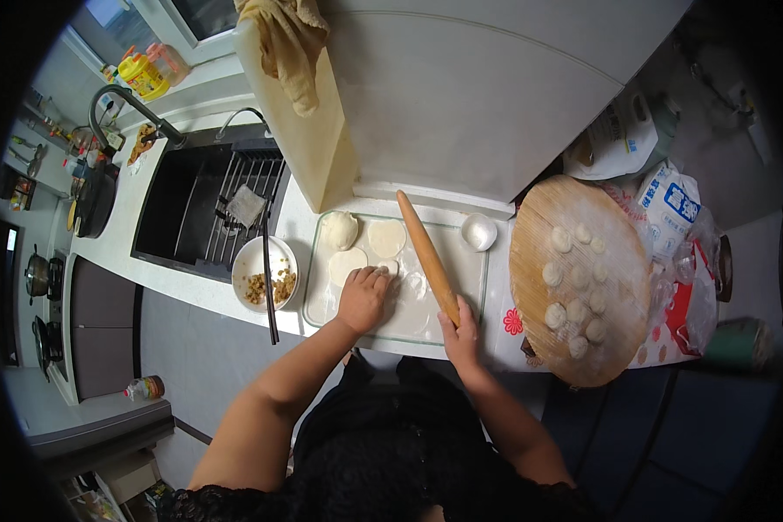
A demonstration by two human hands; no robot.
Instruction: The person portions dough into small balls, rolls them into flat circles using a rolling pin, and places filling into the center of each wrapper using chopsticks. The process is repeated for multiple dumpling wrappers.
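A pale board [424,313], dusted with flour, lies on the counter in front of me. My left hand [364,299] is over it, fingertips at a small piece of dough [389,266]; the hand partly hides it, so whether it is pinched cannot be seen. Two flat rounds, a dough wrapper [386,238] and a second dough wrapper [347,266], lie beyond the fingers, beside a thick lump of dough [339,230]. My right hand [462,334] grips the near end of a tapered wooden rolling pin [427,251], which slants away across the board.
At the left, a white bowl [245,261] holds some chopped filling, with dark chopsticks [269,307] laid across it. Beyond is a black sink [169,209]. A small bowl of flour [479,233] sits at the board's right. Several filled dumplings rest on a round wooden board [535,261].
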